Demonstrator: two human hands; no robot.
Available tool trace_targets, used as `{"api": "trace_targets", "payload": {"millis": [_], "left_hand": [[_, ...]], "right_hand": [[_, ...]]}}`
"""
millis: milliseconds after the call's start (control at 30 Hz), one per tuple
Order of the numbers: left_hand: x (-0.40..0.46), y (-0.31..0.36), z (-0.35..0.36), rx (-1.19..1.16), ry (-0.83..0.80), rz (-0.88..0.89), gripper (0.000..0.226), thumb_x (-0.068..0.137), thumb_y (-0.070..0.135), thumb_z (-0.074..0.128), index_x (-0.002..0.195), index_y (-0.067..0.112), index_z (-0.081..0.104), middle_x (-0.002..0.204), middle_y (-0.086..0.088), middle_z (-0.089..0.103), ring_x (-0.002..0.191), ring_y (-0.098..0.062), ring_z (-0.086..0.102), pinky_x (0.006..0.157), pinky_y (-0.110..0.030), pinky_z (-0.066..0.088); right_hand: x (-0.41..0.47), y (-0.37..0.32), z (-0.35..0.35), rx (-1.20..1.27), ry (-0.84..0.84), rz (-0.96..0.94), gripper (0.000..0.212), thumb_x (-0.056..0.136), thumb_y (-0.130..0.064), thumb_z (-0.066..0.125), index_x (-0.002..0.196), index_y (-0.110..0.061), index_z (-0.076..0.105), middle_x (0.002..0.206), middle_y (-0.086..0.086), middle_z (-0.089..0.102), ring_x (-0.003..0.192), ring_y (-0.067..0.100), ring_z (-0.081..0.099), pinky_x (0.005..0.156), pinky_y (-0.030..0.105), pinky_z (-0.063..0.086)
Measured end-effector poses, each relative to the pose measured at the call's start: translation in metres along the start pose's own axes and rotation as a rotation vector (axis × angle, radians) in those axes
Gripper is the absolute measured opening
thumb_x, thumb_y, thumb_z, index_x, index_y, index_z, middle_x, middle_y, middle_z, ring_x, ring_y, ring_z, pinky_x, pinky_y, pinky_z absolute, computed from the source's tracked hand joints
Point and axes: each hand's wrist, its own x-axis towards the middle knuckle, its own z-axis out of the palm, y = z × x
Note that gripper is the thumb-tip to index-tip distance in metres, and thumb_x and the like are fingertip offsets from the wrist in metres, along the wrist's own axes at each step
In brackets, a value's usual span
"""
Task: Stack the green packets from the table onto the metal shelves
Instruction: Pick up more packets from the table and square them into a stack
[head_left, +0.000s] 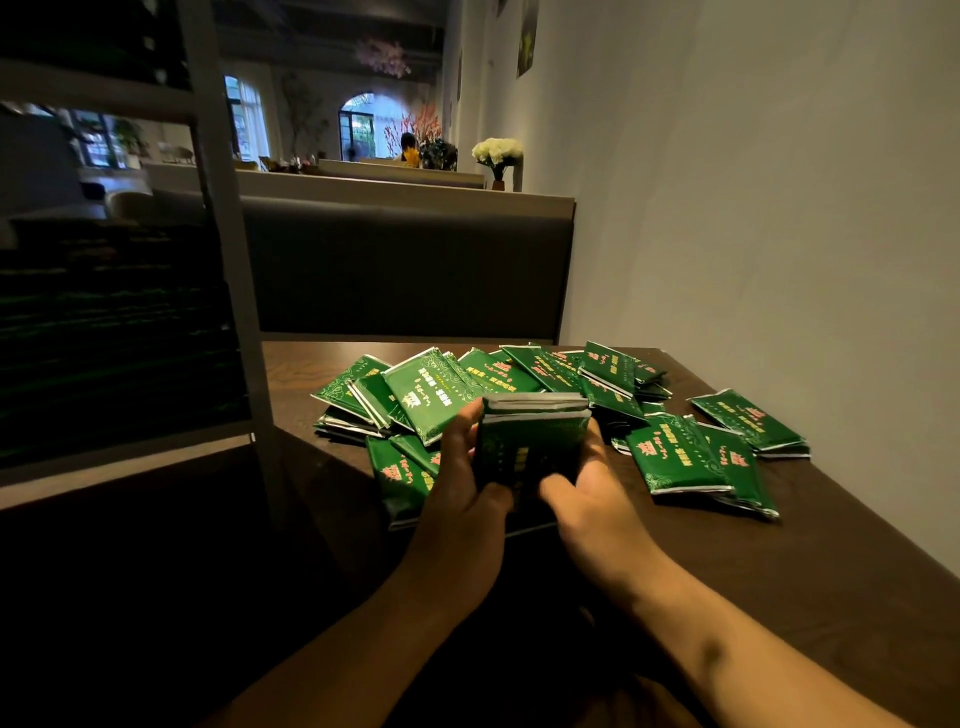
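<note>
- The step in hand looks like gathering; both hands hold a small bundle of green packets (532, 441) up over the dark wooden table (779, 597), with the packet edges lined up on top.
- The left hand (465, 480) grips the left side of the bundle, with its thumb on the near face; the right hand (584, 488) grips the right side, with its thumb tucked in low on the near face; the far fingers of both hands hide behind the bundle, so I cannot tell how they lie.
- Both bare arms come up from the bottom of the view and meet at the bundle, close to each other.
- Many more loose green packets (675, 457) lie in a messy pile on the table, behind the bundle and on both sides of it; so I think a lot of the job is left.
- The metal shelf unit (228, 260) stands at the left, just beside the table edge; dark rows on it look like packets put there already, but it is too dim to be sure.
- I think the next move is to carry the bundle left to a shelf and set it down flat; that calls for a snug hold on both sides, so the slippery packets do not slide apart.
</note>
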Motion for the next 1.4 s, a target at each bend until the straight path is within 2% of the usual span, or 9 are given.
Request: {"api": "trace_targets", "payload": {"millis": [100, 233, 367, 633, 800, 1000, 1100, 1233, 1400], "left_hand": [[0.001, -0.004, -0.001, 0.015, -0.032, -0.007, 0.066, 0.093, -0.002, 0.045, 0.132, 0.05, 0.029, 0.116, 0.021, 0.056, 0.105, 0.003, 0.055, 0.091, -0.021, 0.044], [0.003, -0.011, 0.001, 0.072, -0.05, -0.022, 0.042, 0.095, 0.01, 0.052, 0.113, 0.047, 0.043, 0.111, 0.018, 0.062, 0.106, 0.003, 0.056, 0.087, -0.019, 0.041], [0.009, -0.008, 0.0, 0.148, 0.068, 0.011, 0.024, 0.096, 0.019, 0.054, 0.1, 0.041, 0.045, 0.094, 0.026, 0.054, 0.082, 0.024, 0.05, 0.063, 0.002, 0.036], [0.015, -0.005, -0.016, 0.145, 0.151, -0.007, 0.03, 0.087, 0.028, 0.067, 0.111, 0.027, 0.049, 0.098, 0.014, 0.057, 0.088, 0.002, 0.055, 0.064, -0.017, 0.045], [0.005, 0.007, -0.027, 0.093, 0.142, -0.092, 0.026, 0.084, 0.035, 0.069, 0.106, 0.031, 0.056, 0.109, 0.005, 0.064, 0.098, -0.013, 0.062, 0.081, -0.032, 0.053], [-0.013, 0.039, -0.038, -0.144, 0.059, -0.231, 0.025, 0.088, 0.022, 0.064, 0.11, 0.024, 0.052, 0.112, -0.011, 0.063, 0.101, -0.026, 0.064, 0.083, -0.04, 0.057], [-0.029, 0.054, -0.042, -0.205, 0.091, -0.24, 0.02, 0.089, 0.021, 0.063, 0.106, 0.024, 0.053, 0.107, -0.013, 0.064, 0.096, -0.026, 0.067, 0.078, -0.039, 0.059], [-0.055, 0.078, -0.05, -0.268, 0.288, -0.168, 0.016, 0.09, 0.019, 0.063, 0.095, 0.031, 0.055, 0.098, -0.003, 0.065, 0.086, -0.017, 0.067, 0.071, -0.031, 0.06], [-0.083, 0.125, -0.076, -0.523, 0.372, -0.189, 0.012, 0.091, 0.016, 0.06, 0.101, 0.017, 0.066, 0.099, -0.01, 0.072, 0.088, -0.02, 0.071, 0.082, -0.034, 0.057]], "right_hand": [[0.002, 0.002, 0.001, 0.02, -0.011, 0.039, 0.042, 0.073, -0.026, 0.051, 0.112, -0.041, 0.049, 0.105, -0.004, 0.068, 0.102, 0.014, 0.063, 0.09, 0.037, 0.051], [0.005, 0.007, 0.004, -0.183, -0.041, 0.119, 0.03, 0.084, -0.027, 0.05, 0.113, -0.021, 0.05, 0.113, 0.008, 0.062, 0.109, 0.027, 0.057, 0.099, 0.045, 0.044], [0.003, 0.005, 0.003, -0.067, -0.044, 0.08, 0.041, 0.091, -0.013, 0.047, 0.125, -0.035, 0.04, 0.113, -0.005, 0.063, 0.106, 0.012, 0.058, 0.089, 0.032, 0.047], [0.004, 0.006, -0.001, 0.11, -0.01, 0.043, 0.045, 0.083, -0.006, 0.054, 0.11, -0.04, 0.042, 0.115, 0.017, 0.061, 0.104, 0.032, 0.064, 0.088, 0.051, 0.055], [-0.004, -0.007, 0.002, -0.032, -0.022, 0.013, 0.042, 0.09, 0.005, 0.05, 0.103, -0.033, 0.038, 0.111, 0.016, 0.06, 0.1, 0.03, 0.062, 0.083, 0.04, 0.055], [-0.016, -0.045, 0.001, -0.079, -0.107, -0.012, 0.023, 0.093, -0.017, 0.057, 0.106, -0.027, 0.041, 0.117, 0.009, 0.058, 0.109, 0.029, 0.06, 0.087, 0.043, 0.056], [-0.023, -0.065, -0.001, -0.207, -0.159, -0.089, 0.03, 0.084, -0.046, 0.061, 0.105, -0.036, 0.043, 0.122, 0.006, 0.056, 0.109, 0.028, 0.059, 0.086, 0.044, 0.056], [-0.029, -0.087, 0.008, -0.407, -0.042, -0.291, 0.013, 0.093, -0.018, 0.059, 0.098, -0.031, 0.058, 0.12, -0.004, 0.049, 0.115, 0.019, 0.047, 0.078, 0.025, 0.055], [-0.052, -0.141, 0.037, -0.708, 0.081, -0.699, 0.025, 0.09, -0.026, 0.059, 0.112, -0.027, 0.069, 0.119, -0.004, 0.053, 0.113, 0.015, 0.039, 0.093, 0.034, 0.037]]}}
